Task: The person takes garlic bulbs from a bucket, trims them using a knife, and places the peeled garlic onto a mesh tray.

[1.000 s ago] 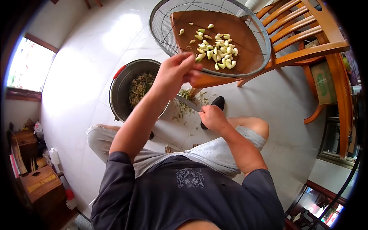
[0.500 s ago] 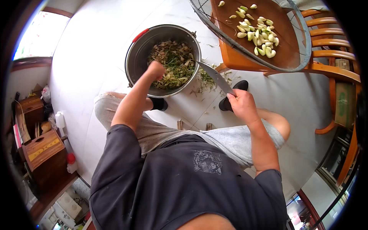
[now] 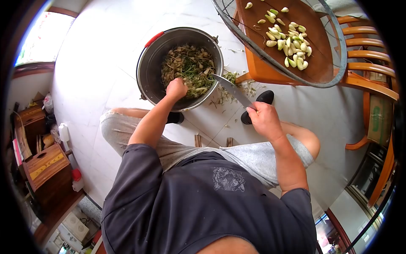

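Observation:
My right hand (image 3: 264, 118) is wrapped around the handle of a long-bladed knife (image 3: 234, 90), whose tip points left over the near right rim of a metal bucket (image 3: 148, 72). My left hand (image 3: 176, 89) is closed inside the bucket, low over a heap of small pale bulbs and green stalks (image 3: 190, 63); what its curled fingers hold, if anything, I cannot tell. To the upper right, a round mesh sieve (image 3: 281, 71) carries several peeled white-green cloves (image 3: 292, 44).
The sieve rests on a wooden chair (image 3: 257, 63) at the upper right. Green and white trimmings (image 3: 224, 94) litter the tiled floor right of the bucket. A wooden cabinet (image 3: 46, 167) stands at the left, and a cardboard box (image 3: 379, 116) at the right.
My left hand has moved down and slightly right within the bucket. The knife, still in my right hand, has shifted slightly left and down. The view has moved a little.

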Demonstrator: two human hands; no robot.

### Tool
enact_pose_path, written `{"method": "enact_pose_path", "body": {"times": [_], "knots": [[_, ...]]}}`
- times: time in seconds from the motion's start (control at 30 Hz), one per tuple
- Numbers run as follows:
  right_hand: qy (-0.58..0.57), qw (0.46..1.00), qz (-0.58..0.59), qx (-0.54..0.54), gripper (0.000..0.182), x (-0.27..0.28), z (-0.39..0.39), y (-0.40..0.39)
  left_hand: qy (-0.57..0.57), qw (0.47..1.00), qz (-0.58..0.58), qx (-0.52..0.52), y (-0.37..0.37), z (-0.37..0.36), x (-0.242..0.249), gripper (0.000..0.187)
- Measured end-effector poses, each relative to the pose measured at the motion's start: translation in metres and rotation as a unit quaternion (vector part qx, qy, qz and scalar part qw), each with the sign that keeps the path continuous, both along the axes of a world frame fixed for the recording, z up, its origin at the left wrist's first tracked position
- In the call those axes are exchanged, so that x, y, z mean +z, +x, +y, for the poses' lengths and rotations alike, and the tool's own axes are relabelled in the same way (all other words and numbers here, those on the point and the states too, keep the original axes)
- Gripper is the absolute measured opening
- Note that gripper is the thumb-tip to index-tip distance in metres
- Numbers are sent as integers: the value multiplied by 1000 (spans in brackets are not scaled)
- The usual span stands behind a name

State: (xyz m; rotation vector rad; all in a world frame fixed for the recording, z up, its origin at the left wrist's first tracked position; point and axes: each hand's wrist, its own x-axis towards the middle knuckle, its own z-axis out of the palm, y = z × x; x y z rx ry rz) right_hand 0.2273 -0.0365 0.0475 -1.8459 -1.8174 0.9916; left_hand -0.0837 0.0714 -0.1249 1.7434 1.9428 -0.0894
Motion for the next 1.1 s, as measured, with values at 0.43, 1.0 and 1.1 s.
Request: {"method": "enact_pose_path", "body": {"times": [0.43, 1.0, 1.1], "knots": [[103, 993, 60, 4, 17, 20, -2, -14, -132, 740, -639, 167, 13, -23, 133, 20], [286, 956, -42, 54, 18, 18, -16, -6, -176, 607, -762, 139, 107, -75, 148, 16], [306, 950, -44, 51, 18, 18, -18, -8, -162, 630, -743, 158, 112, -78, 152, 18]]}}
